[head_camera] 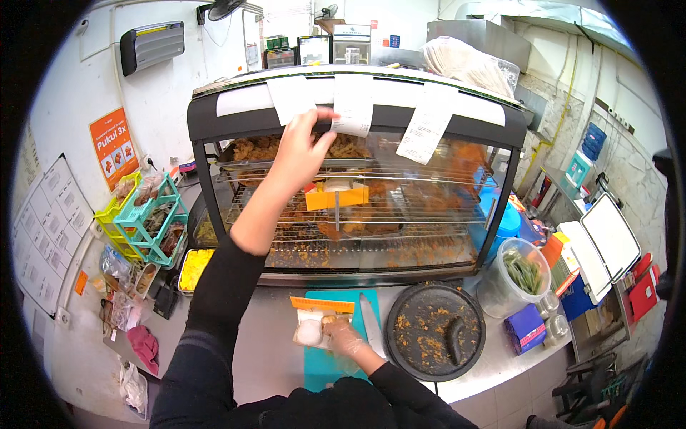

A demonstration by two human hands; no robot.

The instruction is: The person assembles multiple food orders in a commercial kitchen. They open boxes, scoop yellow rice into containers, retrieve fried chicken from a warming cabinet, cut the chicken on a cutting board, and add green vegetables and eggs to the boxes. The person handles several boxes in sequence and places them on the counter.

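Note:
My left hand (308,145) is raised in front of the glass food display cabinet, thumb and fingers apart, beside the middle paper receipt (353,104); whether a fingertip touches the paper I cannot tell. Two more receipts hang at the cabinet's top edge. Low down, my right hand (343,335), in a clear plastic glove, reaches into an open takeaway box (323,305) with an orange flap. Its fingers are at a piece of brown food (328,320), beside a white rounded portion (310,332), probably rice. The box rests partly on a teal cutting board (319,370), left of a knife (370,319).
A round stone mortar (407,343) holds a dark pestle (455,340) and orange crumbs at the right. Behind it stands a clear tub (493,300) of green vegetables (522,273). A purple box (528,328) is near the right edge; a tray of yellow food (197,270) sits left.

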